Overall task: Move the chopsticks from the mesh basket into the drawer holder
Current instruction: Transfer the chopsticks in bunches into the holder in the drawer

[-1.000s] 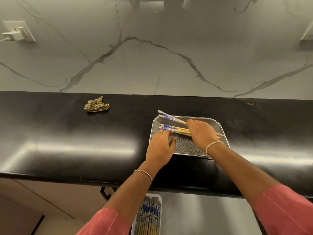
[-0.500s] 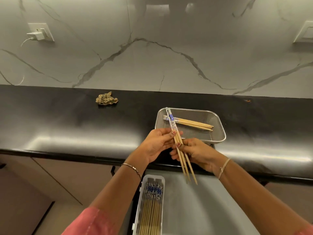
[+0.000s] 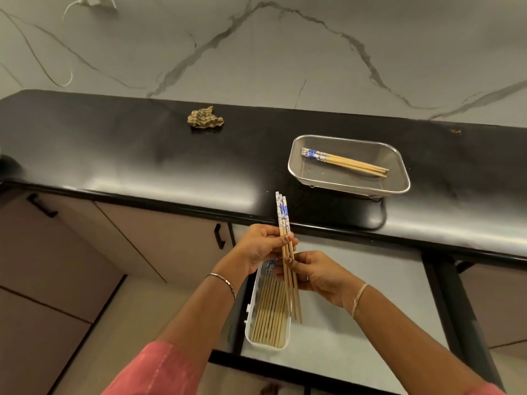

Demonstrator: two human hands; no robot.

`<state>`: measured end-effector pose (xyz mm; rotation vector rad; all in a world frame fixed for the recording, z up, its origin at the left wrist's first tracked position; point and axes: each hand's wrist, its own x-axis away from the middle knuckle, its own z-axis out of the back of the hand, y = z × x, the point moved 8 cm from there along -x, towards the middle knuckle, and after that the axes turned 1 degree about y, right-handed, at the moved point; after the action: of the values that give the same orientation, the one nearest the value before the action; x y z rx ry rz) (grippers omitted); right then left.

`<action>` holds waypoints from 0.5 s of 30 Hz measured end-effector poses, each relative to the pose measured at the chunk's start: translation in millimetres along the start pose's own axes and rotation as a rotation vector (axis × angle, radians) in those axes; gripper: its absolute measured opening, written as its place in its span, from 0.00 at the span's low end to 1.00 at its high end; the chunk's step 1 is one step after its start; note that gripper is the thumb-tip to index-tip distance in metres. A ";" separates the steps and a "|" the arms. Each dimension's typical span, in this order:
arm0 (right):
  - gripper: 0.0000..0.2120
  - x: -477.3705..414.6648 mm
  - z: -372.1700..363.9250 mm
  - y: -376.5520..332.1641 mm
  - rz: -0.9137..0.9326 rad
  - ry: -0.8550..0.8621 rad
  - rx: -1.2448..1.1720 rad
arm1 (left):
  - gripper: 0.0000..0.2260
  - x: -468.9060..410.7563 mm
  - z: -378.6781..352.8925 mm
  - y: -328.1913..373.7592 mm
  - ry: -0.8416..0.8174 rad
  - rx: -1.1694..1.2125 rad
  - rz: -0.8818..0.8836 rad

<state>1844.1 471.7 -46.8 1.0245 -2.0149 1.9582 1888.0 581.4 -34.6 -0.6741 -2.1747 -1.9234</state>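
Left hand (image 3: 261,248) and right hand (image 3: 320,276) together pinch 3 chopsticks (image 3: 283,215) over the drawer holder (image 3: 248,323). Best to square their tips, point the blue ends toward the worktop (image 3: 142,161), then lower them flat.

The white holder (image 3: 266,346) in the open drawer (image 3: 370,295) is open on top, yet a row of chopsticks (image 3: 269,315) fills it almost wall to wall; the left hand (image 3: 261,246), right hand (image 3: 319,276) and their held bundle (image 3: 282,215) hang over its far end; drawer floor to its right lies open; the counter (image 3: 142,166) edge overhangs the drawer's back; the low-walled mesh basket (image 3: 348,191) is open from above.
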 end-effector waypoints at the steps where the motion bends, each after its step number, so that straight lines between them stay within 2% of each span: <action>1: 0.11 0.3 -3.9 5.4 -0.003 0.008 0.014 | 0.11 2.6 4.4 -6.4 0.009 -0.002 0.016; 11: 0.06 -12.1 -24.3 37.7 -0.017 0.071 0.061 | 0.11 9.4 29.7 -57.3 0.011 0.087 0.153; 15: 0.05 -25.5 -23.5 55.2 -0.090 0.118 0.037 | 0.12 4.1 40.7 -76.9 0.068 -0.029 0.166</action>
<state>1824.4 498.0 -103.1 0.9662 -1.8451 1.9678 1858.2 616.5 -108.6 -0.7565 -1.9879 -1.8683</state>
